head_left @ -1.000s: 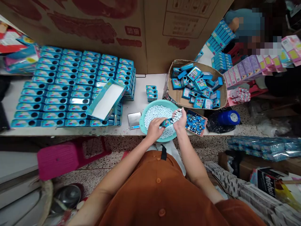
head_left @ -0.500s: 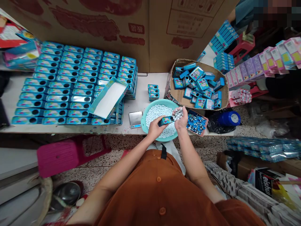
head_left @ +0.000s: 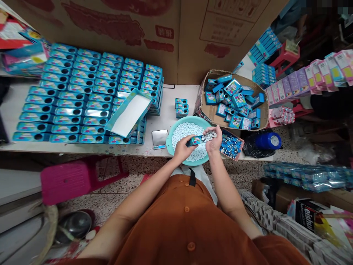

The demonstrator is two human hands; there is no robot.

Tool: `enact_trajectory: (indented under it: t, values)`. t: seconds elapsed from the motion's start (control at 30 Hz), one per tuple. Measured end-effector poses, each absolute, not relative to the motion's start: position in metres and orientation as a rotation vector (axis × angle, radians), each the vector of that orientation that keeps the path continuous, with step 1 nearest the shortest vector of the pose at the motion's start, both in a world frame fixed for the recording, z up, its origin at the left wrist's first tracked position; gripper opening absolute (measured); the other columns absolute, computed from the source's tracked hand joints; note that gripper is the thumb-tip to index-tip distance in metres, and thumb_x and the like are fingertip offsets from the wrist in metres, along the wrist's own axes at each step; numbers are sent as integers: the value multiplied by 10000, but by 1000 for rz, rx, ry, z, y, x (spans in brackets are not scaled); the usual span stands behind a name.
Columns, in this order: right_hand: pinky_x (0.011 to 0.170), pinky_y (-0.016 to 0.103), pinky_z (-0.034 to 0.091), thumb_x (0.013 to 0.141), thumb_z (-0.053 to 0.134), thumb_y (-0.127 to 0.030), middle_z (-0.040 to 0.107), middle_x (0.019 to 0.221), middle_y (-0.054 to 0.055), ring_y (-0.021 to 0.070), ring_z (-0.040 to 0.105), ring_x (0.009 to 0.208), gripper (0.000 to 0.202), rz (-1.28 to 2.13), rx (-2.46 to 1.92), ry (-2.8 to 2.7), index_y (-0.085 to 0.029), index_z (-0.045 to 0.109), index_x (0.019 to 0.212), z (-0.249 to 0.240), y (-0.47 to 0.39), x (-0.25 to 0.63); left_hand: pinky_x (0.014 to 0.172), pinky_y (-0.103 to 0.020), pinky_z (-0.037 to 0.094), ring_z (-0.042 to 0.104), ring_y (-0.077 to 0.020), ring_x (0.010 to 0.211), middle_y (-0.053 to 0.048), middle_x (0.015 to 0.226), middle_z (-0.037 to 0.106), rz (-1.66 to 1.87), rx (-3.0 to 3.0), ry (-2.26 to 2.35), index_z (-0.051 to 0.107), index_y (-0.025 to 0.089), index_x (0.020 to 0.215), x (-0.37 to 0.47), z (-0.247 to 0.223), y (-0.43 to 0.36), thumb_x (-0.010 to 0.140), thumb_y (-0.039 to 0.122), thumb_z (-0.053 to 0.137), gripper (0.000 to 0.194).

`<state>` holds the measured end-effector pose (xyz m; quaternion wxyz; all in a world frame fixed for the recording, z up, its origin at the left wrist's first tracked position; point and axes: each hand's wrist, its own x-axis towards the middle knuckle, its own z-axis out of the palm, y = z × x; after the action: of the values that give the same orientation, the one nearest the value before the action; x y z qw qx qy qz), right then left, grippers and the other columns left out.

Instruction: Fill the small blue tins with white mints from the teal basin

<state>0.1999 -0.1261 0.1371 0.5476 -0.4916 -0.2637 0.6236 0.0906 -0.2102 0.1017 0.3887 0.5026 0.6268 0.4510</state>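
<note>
My left hand point(head_left: 182, 149) grips a small blue tin point(head_left: 196, 140) over a turquoise basin point(head_left: 171, 147). The basin holds many pale candies point(head_left: 187, 130). My right hand point(head_left: 214, 141) is cupped around a heap of candies point(head_left: 209, 136), right at the open end of the tin. Right of the basin, a pink tray point(head_left: 239, 151) holds blue and silver round caps point(head_left: 230, 144). A small scale point(head_left: 160, 138) lies left of the basin. Three blue tins point(head_left: 181, 108) stand in a short row behind it.
Rows of blue tins point(head_left: 68, 97) cover the table's left, with a tilted blue carton lid point(head_left: 128, 114) on them. A cardboard box point(head_left: 202, 86) of loose tins stands at the right, near a blue roll point(head_left: 267, 141). Large cartons point(head_left: 154, 66) rise behind; a pink stool point(head_left: 66, 180) is below left.
The view has shifted slightly. The fingers of my right hand have curled a little more over the candies beside the tin, and my left hand still holds the tin.
</note>
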Motion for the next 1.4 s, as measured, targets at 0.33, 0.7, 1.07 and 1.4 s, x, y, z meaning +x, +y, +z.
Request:
enact_trajectory:
  t: [0.33, 0.7, 1.07, 1.4]
  values:
    - [563, 238, 499, 830, 450, -561, 612, 585, -20, 96, 583, 520, 409, 1468, -1171, -628, -192, 617, 777, 136, -128, 197, 957, -383, 461, 592, -227, 1092, -44, 1157, 655, 1176, 1232, 1597, 615, 235, 1135, 89, 100, -211, 729, 207, 671, 411]
    - [594, 244, 505, 841, 431, -578, 614, 597, -1, 107, 603, 577, 464, 1402, -1180, -769, -192, 596, 643, 149, -133, 193, 946, -375, 466, 595, -230, 1089, -51, 1148, 657, 1238, 1194, 1554, 627, 228, 1110, 90, 101, -212, 726, 223, 673, 387]
    - [629, 264, 494, 864, 427, -537, 614, 623, -1, 118, 602, 597, 433, 1328, -1173, -909, -206, 623, 664, 151, -149, 189, 981, -351, 438, 587, -210, 1094, -45, 1150, 648, 1279, 1120, 1477, 619, 215, 1107, 94, 101, -218, 733, 217, 667, 378]
    - [701, 276, 506, 874, 405, -516, 628, 692, 5, 121, 622, 669, 412, 1381, -1134, -951, -205, 636, 733, 155, -151, 188, 879, -307, 461, 600, -189, 1007, -55, 1066, 629, 1320, 1043, 1339, 566, 197, 1043, 93, 93, -217, 717, 211, 683, 347]
